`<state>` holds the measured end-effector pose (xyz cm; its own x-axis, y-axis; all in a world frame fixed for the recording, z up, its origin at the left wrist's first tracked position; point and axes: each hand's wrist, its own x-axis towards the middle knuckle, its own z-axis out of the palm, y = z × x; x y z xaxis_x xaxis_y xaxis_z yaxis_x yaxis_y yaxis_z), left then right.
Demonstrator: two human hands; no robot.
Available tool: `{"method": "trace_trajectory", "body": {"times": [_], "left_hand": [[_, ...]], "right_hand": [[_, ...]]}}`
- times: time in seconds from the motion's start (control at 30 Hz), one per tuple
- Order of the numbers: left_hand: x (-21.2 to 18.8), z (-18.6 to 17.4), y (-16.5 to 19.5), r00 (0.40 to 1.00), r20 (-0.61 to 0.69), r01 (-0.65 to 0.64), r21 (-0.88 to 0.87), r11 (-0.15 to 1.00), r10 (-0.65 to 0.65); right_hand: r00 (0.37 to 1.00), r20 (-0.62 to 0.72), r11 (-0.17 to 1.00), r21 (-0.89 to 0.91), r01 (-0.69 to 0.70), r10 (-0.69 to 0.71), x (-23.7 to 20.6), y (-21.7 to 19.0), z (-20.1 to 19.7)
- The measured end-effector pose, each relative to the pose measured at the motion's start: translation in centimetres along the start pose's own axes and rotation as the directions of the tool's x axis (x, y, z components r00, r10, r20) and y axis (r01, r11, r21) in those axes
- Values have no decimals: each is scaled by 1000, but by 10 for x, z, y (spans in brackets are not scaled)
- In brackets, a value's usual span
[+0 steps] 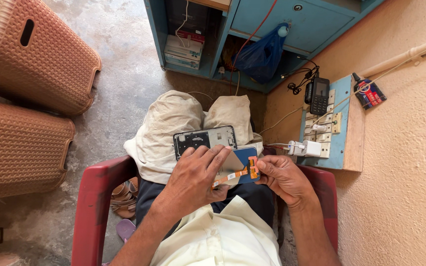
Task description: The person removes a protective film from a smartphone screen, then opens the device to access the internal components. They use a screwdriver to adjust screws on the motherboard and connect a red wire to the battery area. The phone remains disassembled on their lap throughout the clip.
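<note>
The person sits in a red plastic chair [94,197], both hands over the lap. The left hand [195,180] lies flat with fingers spread across an opened phone frame [204,140] and a pale panel under it, pressing down rather than gripping; the frame rests on the thighs, its dark inner side facing up. The right hand [283,178] is pinched together at the fingertips on the end of an orange flex ribbon [236,175], which runs leftward across a blue phone back cover [248,162] lying just beside the frame. Below the chair's left arm, sandals [123,199] sit on the concrete floor. Further out, to the right, a blue switchboard [327,133] on the wall carries a white charger plug [305,148], with a small black keypad phone [319,95] propped above it. On the left stand two brown woven plastic stools [30,98]. Farthest off is a blue cabinet [272,29] with a blue plastic bag [262,55] hanging from it and boxes stacked on a shelf
</note>
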<state>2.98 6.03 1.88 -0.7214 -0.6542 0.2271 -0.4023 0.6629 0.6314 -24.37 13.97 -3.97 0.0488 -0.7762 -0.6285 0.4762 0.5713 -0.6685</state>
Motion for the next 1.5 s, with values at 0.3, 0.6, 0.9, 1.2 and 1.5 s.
{"method": "trace_trajectory", "body": {"times": [0.3,0.6,0.9,1.2,1.5], "left_hand": [[-1,0,1,1000,-12,-27,51,998,27],[-5,-1,3,999,-42,-26,71,997,29],[-4,-7,4,999,-36,-23,65,998,25],[-4,-18,5,998,-59,-18,90,996,23],[-47,8,-37,781,162,229,-973,36,-603]], "right_hand": [[977,-114,952,-272,144,-181,-7,-3,19],[938,-165,891,-397,220,-305,-11,12,36],[929,-153,887,-382,259,-337,-6,20,50],[926,-107,931,-90,354,-363,-4,13,44],[913,-144,922,10,387,-381,0,26,32]]}}
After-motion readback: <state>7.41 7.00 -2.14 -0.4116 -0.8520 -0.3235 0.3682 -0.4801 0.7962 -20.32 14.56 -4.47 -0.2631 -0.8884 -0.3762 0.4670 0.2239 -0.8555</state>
